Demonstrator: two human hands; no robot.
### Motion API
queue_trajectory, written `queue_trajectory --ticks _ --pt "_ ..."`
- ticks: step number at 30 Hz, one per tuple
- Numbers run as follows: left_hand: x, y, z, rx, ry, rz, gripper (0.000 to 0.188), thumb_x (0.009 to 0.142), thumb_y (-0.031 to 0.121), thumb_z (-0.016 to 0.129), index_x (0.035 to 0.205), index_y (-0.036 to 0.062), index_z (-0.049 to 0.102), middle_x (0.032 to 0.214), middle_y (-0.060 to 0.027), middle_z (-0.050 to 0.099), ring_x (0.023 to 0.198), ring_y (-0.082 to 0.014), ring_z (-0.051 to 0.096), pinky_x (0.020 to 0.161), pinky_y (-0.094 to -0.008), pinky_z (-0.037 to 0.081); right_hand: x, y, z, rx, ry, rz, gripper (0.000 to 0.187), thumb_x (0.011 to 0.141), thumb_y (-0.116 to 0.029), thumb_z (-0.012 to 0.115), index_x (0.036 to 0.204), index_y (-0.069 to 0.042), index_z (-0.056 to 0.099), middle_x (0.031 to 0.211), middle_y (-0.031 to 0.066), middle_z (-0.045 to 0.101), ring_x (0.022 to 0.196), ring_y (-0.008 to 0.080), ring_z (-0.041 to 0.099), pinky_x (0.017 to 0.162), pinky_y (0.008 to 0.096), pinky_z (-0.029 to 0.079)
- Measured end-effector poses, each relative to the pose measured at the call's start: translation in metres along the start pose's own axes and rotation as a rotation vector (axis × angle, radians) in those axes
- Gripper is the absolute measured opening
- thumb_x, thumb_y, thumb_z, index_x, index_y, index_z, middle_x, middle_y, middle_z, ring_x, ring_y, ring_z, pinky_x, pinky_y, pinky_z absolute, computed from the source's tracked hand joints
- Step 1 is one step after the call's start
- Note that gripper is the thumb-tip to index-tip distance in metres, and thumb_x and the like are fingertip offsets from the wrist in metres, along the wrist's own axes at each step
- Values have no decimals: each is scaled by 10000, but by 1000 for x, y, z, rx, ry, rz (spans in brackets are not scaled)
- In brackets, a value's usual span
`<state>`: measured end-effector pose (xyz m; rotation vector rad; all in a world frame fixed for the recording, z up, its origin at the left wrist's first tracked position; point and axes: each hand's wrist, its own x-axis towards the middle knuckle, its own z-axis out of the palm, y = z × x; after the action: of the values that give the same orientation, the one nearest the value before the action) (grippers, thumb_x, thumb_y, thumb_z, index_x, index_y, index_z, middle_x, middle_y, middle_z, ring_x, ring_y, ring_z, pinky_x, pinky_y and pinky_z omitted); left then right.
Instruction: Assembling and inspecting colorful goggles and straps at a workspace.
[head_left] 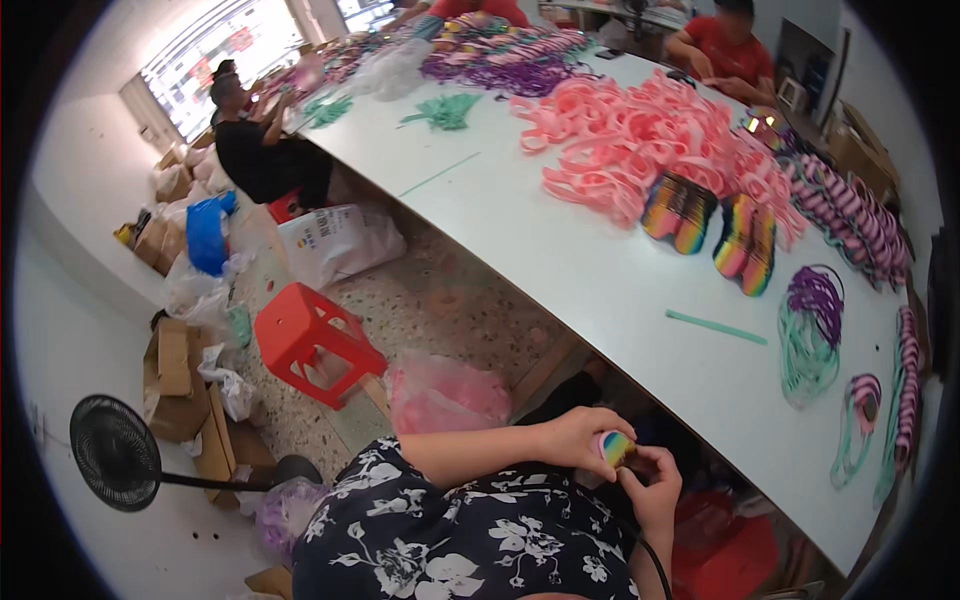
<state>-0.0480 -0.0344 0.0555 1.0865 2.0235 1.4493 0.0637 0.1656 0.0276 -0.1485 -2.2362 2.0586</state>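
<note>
Over my lap, just off the table's edge, my left hand (583, 440) is closed round a small rounded rainbow-striped piece (614, 446) with a pale pink edge. The fingers of my right hand (651, 484) are pinched together at the lower right end of the same piece. Its exact kind cannot be made out, and my fingers hide part of it. On the table, two stacks of similar rainbow-striped pieces (744, 245) lie beside a large heap of pink straps (640, 135).
The white table (600, 290) bears a mint-green strip (716, 327), purple and mint cord bundles (812, 325) and pink-and-black braided cords (850, 215). A red stool (310, 340), a pink bag (445, 395) and a black fan (115, 452) stand left. Several people sit around the table.
</note>
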Motion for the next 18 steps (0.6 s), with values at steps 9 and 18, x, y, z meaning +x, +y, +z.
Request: queue_trajectory --ticks 9,18 --pt "6 2 -7 -262 3 -105 631 635 175 925 1184 16 658 1158 -107 662 1094 -203 629 955 -338 496 14 -9 -28 -168 87 -177 373 766 -113 806 1090 -19 649 1096 99 632 1027 198 622 915 310 495" --pt "6 2 2 -590 -102 -227 676 633 151 943 1214 -6 635 1179 -73 655 1091 -150 615 961 -309 487 2 -8 -22 808 -260 248 414 893 -93 703 1273 22 585 1178 100 647 1053 146 633 904 287 523"
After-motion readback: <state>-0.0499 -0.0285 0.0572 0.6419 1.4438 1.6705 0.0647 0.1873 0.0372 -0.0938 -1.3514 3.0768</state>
